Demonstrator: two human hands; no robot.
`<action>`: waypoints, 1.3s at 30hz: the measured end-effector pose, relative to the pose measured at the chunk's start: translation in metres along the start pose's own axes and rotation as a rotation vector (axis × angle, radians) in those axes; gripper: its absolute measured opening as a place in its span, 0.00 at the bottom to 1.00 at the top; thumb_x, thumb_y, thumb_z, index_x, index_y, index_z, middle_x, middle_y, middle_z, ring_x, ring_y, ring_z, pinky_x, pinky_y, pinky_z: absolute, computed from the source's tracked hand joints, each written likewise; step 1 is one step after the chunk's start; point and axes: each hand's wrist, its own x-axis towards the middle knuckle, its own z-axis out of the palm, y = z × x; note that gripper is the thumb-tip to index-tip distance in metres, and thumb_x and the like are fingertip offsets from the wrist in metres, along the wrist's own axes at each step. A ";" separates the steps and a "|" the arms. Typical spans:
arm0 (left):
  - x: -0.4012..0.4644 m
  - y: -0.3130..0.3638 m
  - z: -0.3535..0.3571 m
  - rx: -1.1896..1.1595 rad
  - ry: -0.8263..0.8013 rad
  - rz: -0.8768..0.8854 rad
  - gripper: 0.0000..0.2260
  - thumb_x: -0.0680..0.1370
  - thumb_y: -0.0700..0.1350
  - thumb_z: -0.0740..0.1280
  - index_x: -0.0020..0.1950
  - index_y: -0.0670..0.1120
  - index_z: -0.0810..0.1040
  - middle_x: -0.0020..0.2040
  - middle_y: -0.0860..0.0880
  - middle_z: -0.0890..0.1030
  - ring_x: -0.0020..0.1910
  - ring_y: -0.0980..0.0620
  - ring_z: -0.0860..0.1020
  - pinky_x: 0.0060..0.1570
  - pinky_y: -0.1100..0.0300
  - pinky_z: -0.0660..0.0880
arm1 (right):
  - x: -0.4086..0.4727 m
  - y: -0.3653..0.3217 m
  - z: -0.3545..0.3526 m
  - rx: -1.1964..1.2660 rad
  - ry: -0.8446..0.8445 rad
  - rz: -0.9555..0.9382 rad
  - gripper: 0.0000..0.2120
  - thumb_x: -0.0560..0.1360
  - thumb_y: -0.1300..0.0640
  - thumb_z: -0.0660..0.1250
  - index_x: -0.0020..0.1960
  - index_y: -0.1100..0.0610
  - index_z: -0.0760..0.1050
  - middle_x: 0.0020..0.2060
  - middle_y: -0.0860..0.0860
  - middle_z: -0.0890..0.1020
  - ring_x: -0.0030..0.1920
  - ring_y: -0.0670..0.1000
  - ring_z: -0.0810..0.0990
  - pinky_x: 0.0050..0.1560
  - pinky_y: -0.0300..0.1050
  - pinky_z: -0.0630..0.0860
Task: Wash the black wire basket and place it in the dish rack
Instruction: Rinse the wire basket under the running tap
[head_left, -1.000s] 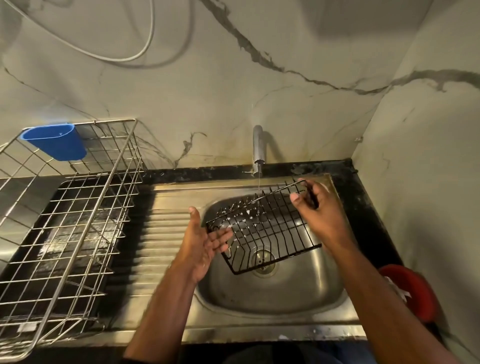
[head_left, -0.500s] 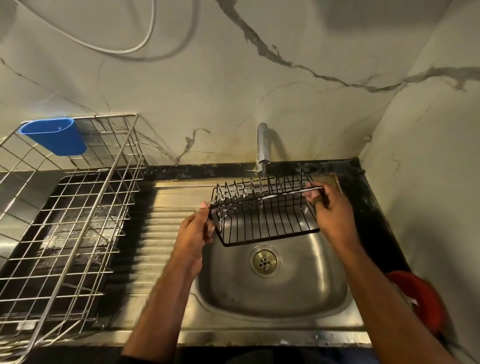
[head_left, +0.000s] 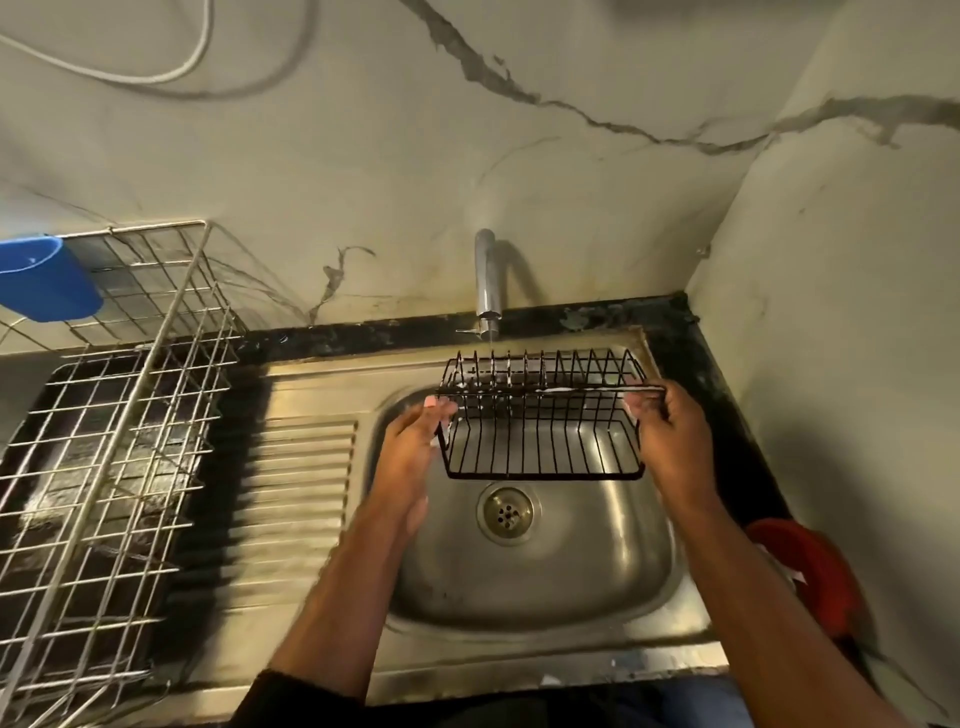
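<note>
The black wire basket (head_left: 540, 415) hangs level over the steel sink (head_left: 613, 561), just below the tap (head_left: 487, 280), from which a thin stream of water runs onto its back left part. My right hand (head_left: 670, 441) grips the basket's right end, fingers curled round the top wire. My left hand (head_left: 415, 447) lies against the left end with fingers nearly straight, fingertips at the top rim. The silver wire dish rack (head_left: 119, 415) stands on the counter to the left, a blue cup (head_left: 47, 283) hooked on its back edge.
A ribbed steel drainboard (head_left: 296, 478) lies between rack and sink. A red object (head_left: 810, 577) sits at the right, past the counter edge. Marble walls close the back and right side. A white cable (head_left: 156, 73) hangs on the back wall.
The basket has turned from tilted to level and risen under the tap. My left hand has come from apart to touching its left end.
</note>
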 end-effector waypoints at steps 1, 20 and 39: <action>0.000 0.002 0.005 0.016 -0.013 -0.007 0.47 0.56 0.70 0.78 0.68 0.46 0.77 0.64 0.46 0.82 0.67 0.48 0.76 0.71 0.43 0.67 | -0.001 0.005 -0.004 0.004 0.005 0.017 0.08 0.80 0.53 0.66 0.57 0.54 0.79 0.49 0.50 0.83 0.50 0.50 0.81 0.49 0.45 0.76; 0.003 0.004 0.038 0.096 -0.074 0.067 0.12 0.85 0.39 0.61 0.56 0.54 0.81 0.60 0.49 0.83 0.61 0.48 0.81 0.72 0.48 0.71 | -0.014 0.016 -0.041 -0.059 0.026 -0.157 0.11 0.84 0.57 0.59 0.61 0.55 0.77 0.49 0.48 0.81 0.46 0.38 0.76 0.45 0.31 0.69; -0.008 0.004 0.036 0.025 0.028 0.050 0.03 0.82 0.42 0.68 0.52 0.46 0.81 0.49 0.46 0.86 0.56 0.49 0.84 0.74 0.41 0.65 | 0.006 0.006 -0.040 0.016 0.086 -0.330 0.10 0.83 0.58 0.61 0.60 0.56 0.79 0.50 0.47 0.81 0.51 0.44 0.78 0.49 0.25 0.67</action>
